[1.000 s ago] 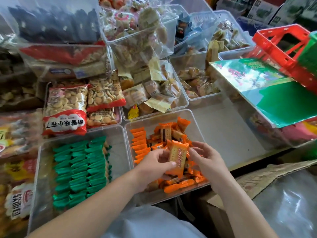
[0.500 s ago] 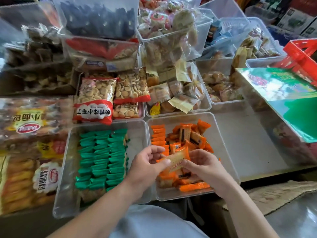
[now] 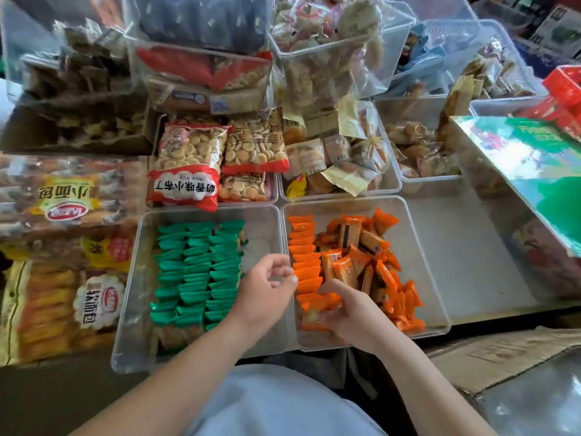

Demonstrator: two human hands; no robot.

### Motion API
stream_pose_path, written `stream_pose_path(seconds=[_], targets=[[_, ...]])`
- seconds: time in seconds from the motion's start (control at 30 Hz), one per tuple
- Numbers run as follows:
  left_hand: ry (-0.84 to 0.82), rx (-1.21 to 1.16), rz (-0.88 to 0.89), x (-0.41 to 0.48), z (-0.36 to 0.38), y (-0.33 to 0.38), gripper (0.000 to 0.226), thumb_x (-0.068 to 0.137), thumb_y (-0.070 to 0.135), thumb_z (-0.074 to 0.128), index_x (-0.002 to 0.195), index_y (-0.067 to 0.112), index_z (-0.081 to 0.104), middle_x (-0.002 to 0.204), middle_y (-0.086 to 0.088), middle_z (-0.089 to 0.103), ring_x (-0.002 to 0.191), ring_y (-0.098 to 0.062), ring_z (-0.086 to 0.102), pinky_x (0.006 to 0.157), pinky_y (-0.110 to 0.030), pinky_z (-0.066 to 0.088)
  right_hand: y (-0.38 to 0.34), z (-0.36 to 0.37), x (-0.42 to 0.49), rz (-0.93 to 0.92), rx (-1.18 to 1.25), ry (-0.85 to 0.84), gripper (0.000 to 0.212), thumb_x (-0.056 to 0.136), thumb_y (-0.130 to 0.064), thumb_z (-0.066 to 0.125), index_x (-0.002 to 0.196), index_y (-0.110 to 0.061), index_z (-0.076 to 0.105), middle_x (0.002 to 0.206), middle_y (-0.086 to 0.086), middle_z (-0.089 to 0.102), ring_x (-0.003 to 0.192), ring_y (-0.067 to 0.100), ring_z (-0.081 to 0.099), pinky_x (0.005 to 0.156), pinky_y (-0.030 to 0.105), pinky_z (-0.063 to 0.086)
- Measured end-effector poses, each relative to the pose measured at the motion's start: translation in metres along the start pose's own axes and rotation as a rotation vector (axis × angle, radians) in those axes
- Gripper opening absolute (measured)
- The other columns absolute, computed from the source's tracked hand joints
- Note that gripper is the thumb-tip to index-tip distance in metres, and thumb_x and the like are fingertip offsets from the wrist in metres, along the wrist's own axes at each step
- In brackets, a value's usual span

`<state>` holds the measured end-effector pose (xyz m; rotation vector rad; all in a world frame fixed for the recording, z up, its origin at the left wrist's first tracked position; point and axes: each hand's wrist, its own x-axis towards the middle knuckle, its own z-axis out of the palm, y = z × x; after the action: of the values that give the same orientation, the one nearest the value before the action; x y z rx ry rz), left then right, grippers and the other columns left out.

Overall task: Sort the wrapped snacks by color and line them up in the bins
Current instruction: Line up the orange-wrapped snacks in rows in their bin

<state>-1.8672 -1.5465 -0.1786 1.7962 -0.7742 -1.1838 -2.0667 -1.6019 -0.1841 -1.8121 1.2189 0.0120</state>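
Observation:
Two clear bins stand side by side in front of me. The left bin [image 3: 132, 278] holds green wrapped snacks [image 3: 195, 272] lined up in rows. The right bin [image 3: 434, 278] holds orange wrapped snacks: a neat column [image 3: 303, 247] along its left wall and a loose pile [image 3: 371, 256] beside it. My left hand [image 3: 267, 294] hovers over the wall between the bins, fingers loosely curled, holding nothing. My right hand [image 3: 352, 313] reaches down at the near end of the orange column and grips an orange snack [image 3: 317, 303] there.
Bags of small round biscuits [image 3: 188, 165] and bins of wrapped pastries [image 3: 339, 158] crowd the back. Bread bags [image 3: 63, 278] lie at the left. A green printed box [image 3: 534, 171] leans at the right, and a bare grey shelf surface [image 3: 465, 247] lies beside the orange bin.
The orange snack that both hands held up has gone down to the near end of the orange column under my right hand. My left hand has let go and drawn left.

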Motion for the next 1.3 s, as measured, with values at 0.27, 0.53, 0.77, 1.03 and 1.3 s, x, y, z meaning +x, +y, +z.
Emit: stream_pose_path(seconds=[0.27, 0.53, 0.77, 1.03, 1.3], targets=[[-0.172, 0.118, -0.089, -0.005, 0.004, -0.026, 0.02, 0.094, 0.022, 0.072, 0.111, 0.031, 0.069, 0.102, 0.004, 0.072, 0.096, -0.014, 0.072, 0.09, -0.037, 0.061, 0.017, 0.014, 0.018, 0.028, -0.206, 0.016, 0.025, 0.086, -0.031, 0.082, 0.11, -0.038, 0.078, 0.109, -0.008, 0.056, 0.099, 0.016, 0.061, 0.087, 0.026, 0.054], [-0.149, 0.258, -0.066, 0.0, 0.006, -0.034, 0.012, 0.089, 0.024, 0.075, 0.098, 0.031, 0.071, 0.081, 0.008, 0.068, 0.074, -0.006, 0.062, 0.082, -0.033, 0.058, 0.017, 0.024, 0.027, 0.076, -0.236, -0.06, 0.025, 0.084, -0.045, 0.082, 0.104, -0.032, 0.074, 0.087, -0.011, 0.069, 0.079, 0.013, 0.066, 0.075, 0.028, 0.059], [-0.144, 0.341, -0.038, 0.006, 0.007, -0.025, 0.014, 0.089, 0.03, 0.079, 0.1, 0.03, 0.07, 0.064, 0.015, 0.061, 0.062, 0.0, 0.058, 0.068, -0.022, 0.051, 0.015, 0.021, 0.035, 0.103, -0.447, 0.013, 0.017, 0.094, -0.05, 0.068, 0.098, -0.034, 0.066, 0.096, -0.01, 0.068, 0.084, 0.012, 0.063, 0.066, 0.025, 0.052], [-0.164, 0.458, 0.049, 0.018, 0.026, -0.002, 0.017, 0.096, 0.032, 0.07, 0.113, 0.032, 0.07, 0.088, 0.015, 0.068, 0.08, -0.003, 0.065, 0.076, -0.024, 0.058, 0.021, -0.026, 0.043, 0.062, -0.238, 0.172, 0.005, 0.092, -0.04, 0.071, 0.093, -0.035, 0.07, 0.087, -0.014, 0.069, 0.082, 0.009, 0.065, 0.067, 0.025, 0.054], [-0.155, 0.419, 0.041, 0.056, 0.04, 0.019, 0.016, 0.1, 0.026, 0.066, 0.112, 0.036, 0.068, 0.102, 0.019, 0.068, 0.092, 0.0, 0.065, 0.081, -0.015, 0.054, 0.024, -0.058, 0.111, 0.003, -0.137, 0.002, 0.039, 0.093, -0.022, 0.067, 0.13, -0.033, 0.067, 0.132, -0.012, 0.066, 0.125, 0.011, 0.059, 0.1, 0.026, 0.05]])
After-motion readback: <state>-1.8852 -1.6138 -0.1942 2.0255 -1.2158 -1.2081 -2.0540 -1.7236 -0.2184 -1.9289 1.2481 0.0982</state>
